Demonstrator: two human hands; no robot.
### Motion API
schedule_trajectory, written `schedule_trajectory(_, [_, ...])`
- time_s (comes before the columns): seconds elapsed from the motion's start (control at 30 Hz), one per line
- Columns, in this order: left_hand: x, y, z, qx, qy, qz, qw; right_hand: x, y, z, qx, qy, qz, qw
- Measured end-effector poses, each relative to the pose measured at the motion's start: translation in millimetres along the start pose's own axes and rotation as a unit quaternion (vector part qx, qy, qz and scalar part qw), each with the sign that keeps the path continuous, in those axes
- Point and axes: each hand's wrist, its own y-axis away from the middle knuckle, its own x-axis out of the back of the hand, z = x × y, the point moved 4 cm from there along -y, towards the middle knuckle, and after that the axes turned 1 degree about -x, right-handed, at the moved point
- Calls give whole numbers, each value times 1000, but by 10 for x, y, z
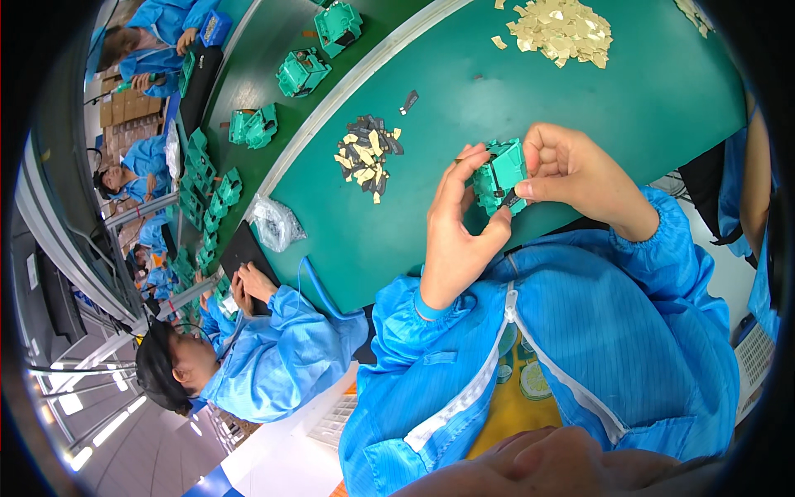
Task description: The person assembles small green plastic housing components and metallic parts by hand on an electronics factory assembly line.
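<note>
Between my two hands, just above the green tabletop, is a green plastic housing (503, 166) with a black strip across it. The fingers of my left hand (457, 224) wrap around its left side and hold it. My right hand (571, 170) pinches a small dark piece (511, 201) between thumb and finger, against the near edge of the housing. The piece looks like the dark stickers or tabs in the pile (368, 153) to the left, which mixes dark and cream pieces. A single dark piece (409, 102) lies beyond that pile.
A large heap of cream pieces (563, 31) lies at the far side of the green table (447, 91). A clear plastic bag (277, 224) sits near the left edge. Past a pale rail (348, 87), several green housings (303, 73) stand on a belt. A co-worker (265, 356) works close on my left.
</note>
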Motion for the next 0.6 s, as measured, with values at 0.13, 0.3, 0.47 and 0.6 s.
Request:
schedule_trajectory(0.13, [15, -4, -16, 16, 14, -6, 1000, -11, -8, 12, 7, -9, 1, 1000])
schedule_trajectory(0.3, [-5, 28, -92, 22, 104, 6, 994, -86, 3, -8, 2, -10, 20, 1000])
schedule_trajectory(0.47, [-44, 86, -216, -1, 144, 36, 989, -137, 27, 4, 6, 15, 47, 999])
schedule_trajectory(0.6, [-57, 99, -295, -59, 44, 20, 997, -170, 46, -10, 3, 7, 61, 998])
